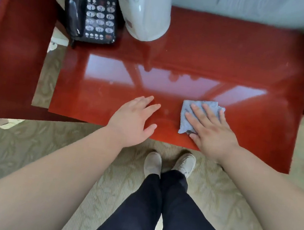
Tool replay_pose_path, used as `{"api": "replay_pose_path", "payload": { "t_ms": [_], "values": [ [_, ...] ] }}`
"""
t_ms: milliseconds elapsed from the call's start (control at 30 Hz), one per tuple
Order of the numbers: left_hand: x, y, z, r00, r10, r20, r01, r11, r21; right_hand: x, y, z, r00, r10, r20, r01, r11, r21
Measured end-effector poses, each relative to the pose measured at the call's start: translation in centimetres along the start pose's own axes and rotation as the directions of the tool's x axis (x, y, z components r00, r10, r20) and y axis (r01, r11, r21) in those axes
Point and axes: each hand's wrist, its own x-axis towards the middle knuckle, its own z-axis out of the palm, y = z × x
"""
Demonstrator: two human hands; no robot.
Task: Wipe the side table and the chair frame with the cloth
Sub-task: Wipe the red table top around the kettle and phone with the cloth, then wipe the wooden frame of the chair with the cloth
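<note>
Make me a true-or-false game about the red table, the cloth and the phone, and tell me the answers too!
1. The right hand presses flat on the blue cloth. True.
2. The phone sits at the back left of the table. True.
3. The left hand grips the phone. False: it is open over the front part of the table and holds nothing.
4. The cloth lies on top of the phone. False: it lies on the table near the front edge, under the right hand.
</note>
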Motion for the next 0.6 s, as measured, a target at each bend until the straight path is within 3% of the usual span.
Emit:
{"api": "replay_pose_path", "payload": {
  "t_ms": [400,600],
  "values": [
    [7.3,11.6,2.0,0.975,0.213,0.07,-0.22,0.968,0.119,-5.5,5.2,0.4,0.973,0.232,0.001,-0.227,0.951,0.21],
    [8.0,17.3,0.4,0.956,0.275,0.105,-0.29,0.944,0.159,-11.3,7.9,-2.8,0.886,0.463,-0.028,-0.424,0.832,0.359]
  ]
}}
